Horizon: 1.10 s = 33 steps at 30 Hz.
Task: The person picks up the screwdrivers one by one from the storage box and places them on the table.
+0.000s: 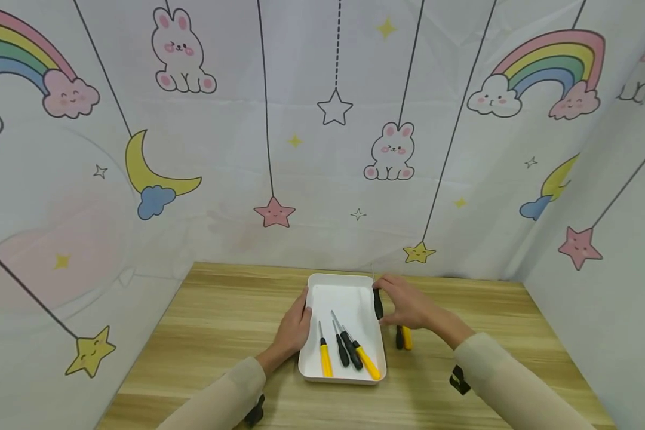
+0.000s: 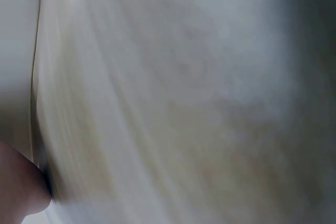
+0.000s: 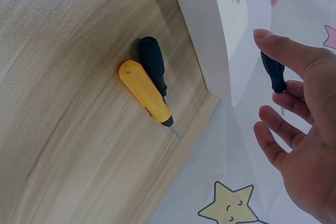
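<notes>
A white tray (image 1: 338,292) lies on the table with two yellow-handled screwdrivers (image 1: 325,358) and two black-handled ones (image 1: 350,350) inside. At its left side my left hand (image 1: 295,327) holds the wall; in the left wrist view just one blurred fingertip (image 2: 23,184) shows against it. Over the tray's right edge, my right hand (image 1: 408,303) pinches a black screwdriver (image 3: 273,72) by its handle between thumb and fingers. Its shaft points toward the back wall. The last two fingers of that hand hang free of the handle.
Right of the tray, a yellow screwdriver (image 3: 144,92) and a black screwdriver (image 3: 152,64) lie side by side on the wooden table (image 1: 236,310). A white cloth (image 1: 312,161) with printed stars and rabbits hangs along the table's back edge and sides.
</notes>
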Tool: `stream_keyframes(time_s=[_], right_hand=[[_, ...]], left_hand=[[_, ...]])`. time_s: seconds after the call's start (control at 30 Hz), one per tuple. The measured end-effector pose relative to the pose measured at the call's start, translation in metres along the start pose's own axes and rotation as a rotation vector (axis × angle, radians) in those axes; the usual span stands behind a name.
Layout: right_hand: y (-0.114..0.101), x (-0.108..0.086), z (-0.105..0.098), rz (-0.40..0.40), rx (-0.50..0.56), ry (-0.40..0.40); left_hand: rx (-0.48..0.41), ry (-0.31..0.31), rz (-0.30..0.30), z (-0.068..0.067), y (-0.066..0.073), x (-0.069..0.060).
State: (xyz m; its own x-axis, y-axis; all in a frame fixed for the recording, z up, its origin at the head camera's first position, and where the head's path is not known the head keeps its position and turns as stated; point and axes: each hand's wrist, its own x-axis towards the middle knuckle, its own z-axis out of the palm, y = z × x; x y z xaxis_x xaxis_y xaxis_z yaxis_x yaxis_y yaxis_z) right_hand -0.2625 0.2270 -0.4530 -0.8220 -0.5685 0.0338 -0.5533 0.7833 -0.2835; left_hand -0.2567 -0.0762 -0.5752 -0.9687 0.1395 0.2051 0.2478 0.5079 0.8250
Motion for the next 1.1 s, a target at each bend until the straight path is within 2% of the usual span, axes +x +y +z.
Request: stream_keyframes(time_s=[0.43, 1.1], right_hand=[[0.004, -0.002, -0.002, 0.020, -0.010, -0.010], [0.014, -0.016, -0.001, -0.028, -0.013, 0.007]], left_hand=[[-0.006, -0.003, 0.006, 0.000, 0.000, 0.003], [-0.007, -0.004, -0.006, 0.000, 0.000, 0.001]])
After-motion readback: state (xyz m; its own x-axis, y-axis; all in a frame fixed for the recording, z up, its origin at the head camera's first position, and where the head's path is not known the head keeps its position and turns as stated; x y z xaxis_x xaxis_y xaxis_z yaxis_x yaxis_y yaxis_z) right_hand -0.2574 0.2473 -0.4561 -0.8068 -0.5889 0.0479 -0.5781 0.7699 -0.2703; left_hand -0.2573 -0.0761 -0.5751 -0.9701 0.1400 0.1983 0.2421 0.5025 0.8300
